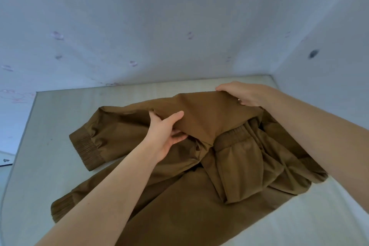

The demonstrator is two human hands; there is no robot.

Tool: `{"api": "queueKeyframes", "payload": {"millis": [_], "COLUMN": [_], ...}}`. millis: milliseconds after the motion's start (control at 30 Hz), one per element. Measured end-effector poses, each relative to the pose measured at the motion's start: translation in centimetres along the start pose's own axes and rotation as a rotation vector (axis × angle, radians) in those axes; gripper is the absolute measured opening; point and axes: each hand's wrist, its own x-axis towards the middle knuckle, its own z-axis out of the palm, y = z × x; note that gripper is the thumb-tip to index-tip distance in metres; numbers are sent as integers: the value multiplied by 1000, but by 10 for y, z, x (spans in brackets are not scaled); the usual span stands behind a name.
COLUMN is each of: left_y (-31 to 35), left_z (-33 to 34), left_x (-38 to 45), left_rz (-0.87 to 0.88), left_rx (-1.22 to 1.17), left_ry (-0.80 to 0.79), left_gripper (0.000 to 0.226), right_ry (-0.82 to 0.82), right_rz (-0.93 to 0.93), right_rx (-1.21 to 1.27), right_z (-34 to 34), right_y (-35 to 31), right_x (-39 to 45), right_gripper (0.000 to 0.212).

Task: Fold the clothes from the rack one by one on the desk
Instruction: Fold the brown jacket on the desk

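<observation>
A: Risks from here?

B: Left to right. The far ribbed cuff (85,149) and the near cuff (60,208) lie flat on the surface (44,118), well left of both hands and held by nothing. If the lifted panel gets pulled right, I'd expect the legs to drag and skew the fold.

A: Left hand?

B: Left hand (167,132) grips the raised edge of the brown jogger pants (179,195). Thumb on top, fingers (177,136) curled under, clamped on cloth. It looks like a single layer, so the layer below could stay behind and bunch.

A: Right hand?

B: Right hand (245,94) grips the same raised fold at the far right, fingers curled over the edge, thumb tucked under. Fabric is stretched between the two hands and lifted off the rest.

A: Where's the bulk of the garment?

B: Below and nearer than both sets of fingers. The elastic waistband (235,136) sits just under the lifted panel, between the hands, crumpled. The heap right of it, under the right forearm, is wrinkled. Laying the panel over that likely traps the creases.

A: Edge risk?

B: Near hem runs toward the near edge of the surface. Could slide off if tugged that way.
</observation>
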Motion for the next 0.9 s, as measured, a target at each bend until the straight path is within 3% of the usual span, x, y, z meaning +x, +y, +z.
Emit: {"api": "queueKeyframes", "payload": {"millis": [100, 267, 367, 433, 567, 667, 767, 833, 900], "left_y": [-3, -19, -42, -60, -92, -108, -113, -116, -116], "left_z": [14, 37, 36, 33, 29, 25, 24, 21, 20], "left_x": [-16, -54, -71, -80, -85, -82, -79, -76, -74], "left_rz": [82, 183, 178, 122, -75, -122, -128, -146, -158], "left_rx": [150, 314, 539, 601, 541, 606, 629, 639, 616], "left_ry": [-28, -94, -148, -176, -128, -104, -97, -93, -93], "left_gripper": [83, 55, 35, 27, 23, 36, 34, 32, 36], "right_ry": [-3, 199, 261, 219, 16, 118, 399, 370, 229], "right_rz": [-41, -208, -208, -126, 114, 105, -107, -172, -93], "right_rx": [42, 74, 54, -22, -364, -549, -473, -387, -334], "right_z": [-13, -26, -19, -4, 34, 40, 41, 47, 55], "right_y": [14, 61, 103, 134, 174, 180, 168, 152, 136], "right_x": [-29, -91, -123, -132, -120, -105, -87, -75, -66], "right_gripper": [31, 13, 23, 37, 54, 48, 31, 29, 46]}}
